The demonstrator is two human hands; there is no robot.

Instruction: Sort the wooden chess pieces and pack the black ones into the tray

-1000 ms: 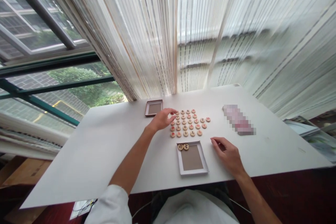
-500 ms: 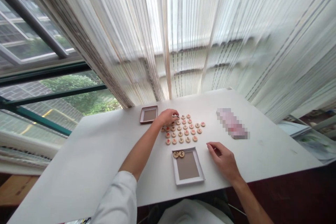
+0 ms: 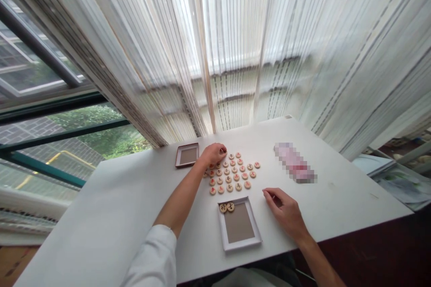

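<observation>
My left hand [image 3: 214, 154] is closed in a pinch at the back left of the Chinese chess pieces [image 3: 235, 170], with a Chinese chess piece mostly hidden in its fingers. Round and wooden, with red or black characters, the loose pieces lie in slanting rows on the white table. My hand and forearm cover some at the left. Near me stands a shallow white-rimmed box [image 3: 220, 233]; two black-marked pieces [image 3: 226, 207] sit side by side in its far left corner. To the right of that box, my right hand [image 3: 285, 210] rests loosely curled, nothing visible in it.
A second shallow box part [image 3: 177, 159] with a dark red edge stands at the back left. A pixelated pinkish item [image 3: 296, 163] lies on the table's [image 3: 111, 215] right side. Sheer curtains [image 3: 235, 54] hang behind, and a shelf with papers [image 3: 387, 175] is at the right.
My left hand has drawn a piece away from the back row's left end, its fingers curling further. My right hand stays in place. The view has tilted slightly.
</observation>
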